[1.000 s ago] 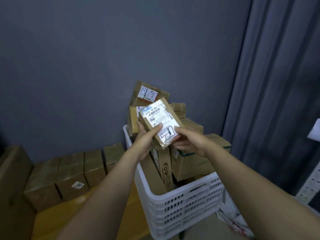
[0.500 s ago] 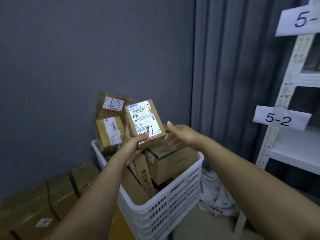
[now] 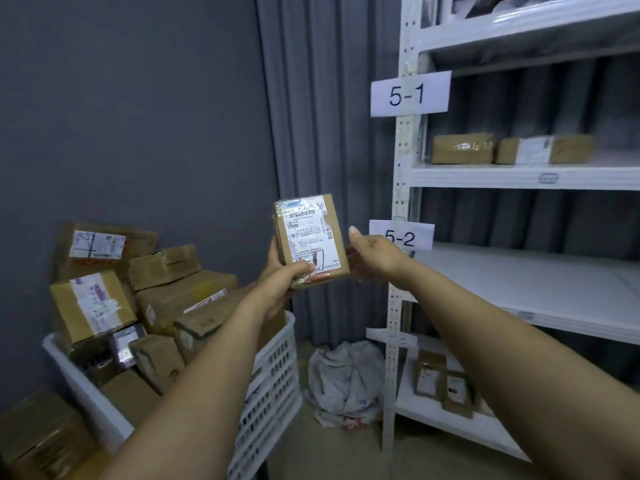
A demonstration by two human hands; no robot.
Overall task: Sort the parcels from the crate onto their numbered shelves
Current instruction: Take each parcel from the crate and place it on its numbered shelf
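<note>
My left hand [image 3: 282, 277] grips the bottom of a small cardboard parcel [image 3: 310, 237] with a white shipping label, held upright at chest height. My right hand [image 3: 375, 254] is beside the parcel's right edge, thumb up and fingers behind it; whether they touch it I cannot tell. The white slotted crate [image 3: 270, 379] stands lower left, piled with several brown parcels [image 3: 93, 303]. A white shelf rack [image 3: 398, 188] stands to the right, with paper tags 5-1 [image 3: 408, 95] and 5-2 [image 3: 401, 237].
Two parcels [image 3: 462, 148] lie on the 5-1 shelf, and flat packets [image 3: 443, 386] lie on the lowest shelf. A crumpled white bag [image 3: 346, 379] sits on the floor between crate and rack. More boxes [image 3: 41, 434] sit at far left. Grey curtain behind.
The view has swung right from the crate to the shelf rack. The parcel has moved right with my left hand. My right hand let go of the label end and now hovers beside it.
</note>
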